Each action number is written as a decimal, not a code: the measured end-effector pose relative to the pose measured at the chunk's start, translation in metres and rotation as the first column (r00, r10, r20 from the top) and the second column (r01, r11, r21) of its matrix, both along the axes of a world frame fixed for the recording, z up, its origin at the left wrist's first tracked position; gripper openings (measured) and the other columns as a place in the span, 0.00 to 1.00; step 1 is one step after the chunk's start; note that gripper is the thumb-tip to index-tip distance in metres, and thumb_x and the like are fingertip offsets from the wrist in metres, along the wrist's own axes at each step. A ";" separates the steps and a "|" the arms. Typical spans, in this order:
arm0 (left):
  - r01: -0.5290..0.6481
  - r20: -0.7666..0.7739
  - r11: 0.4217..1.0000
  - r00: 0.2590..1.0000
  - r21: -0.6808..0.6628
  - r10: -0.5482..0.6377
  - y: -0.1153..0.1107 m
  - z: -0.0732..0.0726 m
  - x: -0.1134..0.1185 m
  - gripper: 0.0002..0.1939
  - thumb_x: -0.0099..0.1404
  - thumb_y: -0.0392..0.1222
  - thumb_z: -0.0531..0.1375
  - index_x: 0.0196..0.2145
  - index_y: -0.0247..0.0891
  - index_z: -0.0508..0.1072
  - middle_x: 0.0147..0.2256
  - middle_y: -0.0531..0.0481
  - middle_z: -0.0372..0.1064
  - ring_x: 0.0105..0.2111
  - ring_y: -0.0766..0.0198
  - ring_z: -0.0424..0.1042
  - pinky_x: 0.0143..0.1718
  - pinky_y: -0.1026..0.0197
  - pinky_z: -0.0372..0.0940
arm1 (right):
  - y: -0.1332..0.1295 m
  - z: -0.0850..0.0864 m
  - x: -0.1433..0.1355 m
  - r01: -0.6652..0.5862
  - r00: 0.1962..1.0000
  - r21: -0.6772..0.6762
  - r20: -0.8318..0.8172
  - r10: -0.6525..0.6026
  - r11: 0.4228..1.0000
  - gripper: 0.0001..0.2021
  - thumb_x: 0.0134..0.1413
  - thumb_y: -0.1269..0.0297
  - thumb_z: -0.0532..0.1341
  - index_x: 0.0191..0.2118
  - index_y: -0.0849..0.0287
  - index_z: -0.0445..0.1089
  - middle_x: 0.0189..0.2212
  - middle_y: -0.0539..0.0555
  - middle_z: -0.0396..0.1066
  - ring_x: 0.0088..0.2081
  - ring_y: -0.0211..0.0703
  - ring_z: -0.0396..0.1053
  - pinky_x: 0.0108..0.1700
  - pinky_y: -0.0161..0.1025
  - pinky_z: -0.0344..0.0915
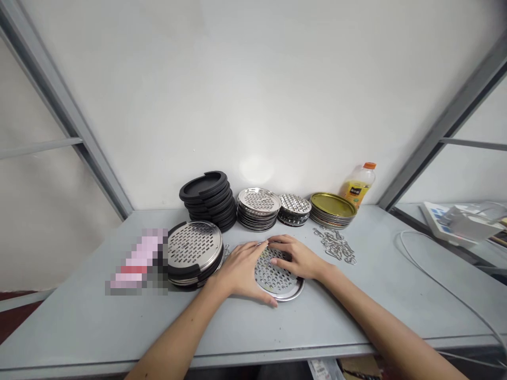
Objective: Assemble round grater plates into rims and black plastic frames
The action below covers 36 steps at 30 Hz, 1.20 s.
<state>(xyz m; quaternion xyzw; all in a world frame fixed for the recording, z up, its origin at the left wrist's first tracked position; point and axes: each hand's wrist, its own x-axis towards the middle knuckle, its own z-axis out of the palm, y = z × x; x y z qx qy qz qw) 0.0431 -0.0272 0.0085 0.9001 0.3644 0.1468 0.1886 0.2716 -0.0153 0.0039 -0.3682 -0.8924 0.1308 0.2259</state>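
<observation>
A round perforated metal disc [279,274] lies in a shallow rimmed plate [295,294] on the grey table, between my hands. My left hand [242,272] curves round the left edge of the plate, thumb stretched along the near rim and fingers at the far side. Resting on the disc's upper right is my right hand [292,257], its fingers bent over the far edge and its thumb on the holes. Left of my left hand stands a stack of perforated discs [194,245] with black rims, partly covering small metal clips.
Along the wall stand black rings [209,195], slotted discs [259,203], rough grater discs [294,206], gold-topped plates [332,206] and a bottle [358,184]. Metal clips [338,246] lie at right, near a white cable [435,285]. A blurred pink item [142,256] is at left.
</observation>
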 end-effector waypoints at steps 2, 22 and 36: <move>0.010 -0.006 1.000 1.000 -0.004 -0.010 0.000 0.000 0.000 0.63 0.39 0.66 0.67 0.66 0.39 0.46 0.64 0.41 0.49 0.63 0.44 0.49 0.62 0.47 0.48 | -0.001 -0.001 0.000 0.009 1.000 0.003 -0.004 -0.009 1.000 0.21 0.59 0.51 0.56 0.52 0.58 0.70 0.52 0.62 0.67 0.53 0.53 0.65 0.57 0.51 0.60; 0.071 -0.036 0.996 0.997 -0.051 -0.073 0.001 0.002 -0.003 0.61 0.42 0.68 0.66 0.66 0.42 0.45 0.66 0.43 0.44 0.65 0.44 0.42 0.63 0.46 0.44 | -0.003 -0.006 -0.002 0.034 0.988 -0.059 -0.151 -0.042 0.998 0.26 0.60 0.57 0.56 0.61 0.59 0.55 0.48 0.61 0.69 0.51 0.52 0.66 0.54 0.51 0.61; 0.040 -0.072 0.997 0.996 -0.059 -0.045 -0.002 0.002 -0.001 0.62 0.43 0.72 0.63 0.66 0.38 0.45 0.66 0.41 0.41 0.66 0.45 0.41 0.64 0.46 0.43 | -0.004 -0.003 -0.006 0.057 0.990 -0.016 -0.124 -0.059 0.998 0.23 0.58 0.55 0.57 0.56 0.62 0.64 0.48 0.64 0.69 0.50 0.52 0.66 0.54 0.49 0.63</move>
